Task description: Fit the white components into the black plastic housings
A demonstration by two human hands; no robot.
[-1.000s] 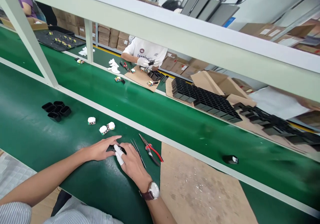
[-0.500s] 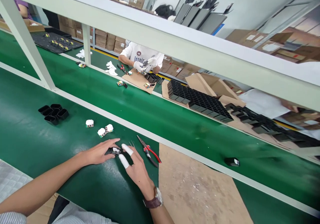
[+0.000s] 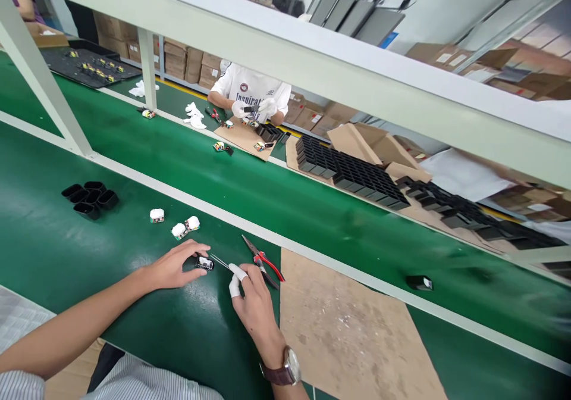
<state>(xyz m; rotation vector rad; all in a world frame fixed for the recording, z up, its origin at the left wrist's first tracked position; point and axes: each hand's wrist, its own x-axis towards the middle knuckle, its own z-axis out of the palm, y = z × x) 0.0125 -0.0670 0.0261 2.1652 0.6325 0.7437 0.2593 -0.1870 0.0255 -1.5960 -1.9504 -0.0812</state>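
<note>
My left hand (image 3: pixel 181 264) has its thumb and fingers around a small black case (image 3: pixel 204 263) with a pale part showing at its open end. In my right hand (image 3: pixel 252 293), with white covers on two fingertips, are thin metal tweezers (image 3: pixel 220 261), their tips pointing at the case. Red-handled pliers (image 3: pixel 263 261) lie just beyond my right hand. Behind my left hand sit a white-topped circuit piece (image 3: pixel 157 215) and two more side by side (image 3: pixel 186 227).
Several black cases (image 3: pixel 90 199) stand at the left. A cardboard sheet (image 3: pixel 352 328) lies at the right. Beyond a pale rail, a black case (image 3: pixel 419 283) lies on the green belt (image 3: pixel 312 209). A gloved person (image 3: pixel 254 93) works across it, beside rows of black cases (image 3: pixel 352 172).
My right hand has picked up the tweezers and drawn back from the case, its fingers closing on them. The case on the belt has shifted slightly relative to the rail.
</note>
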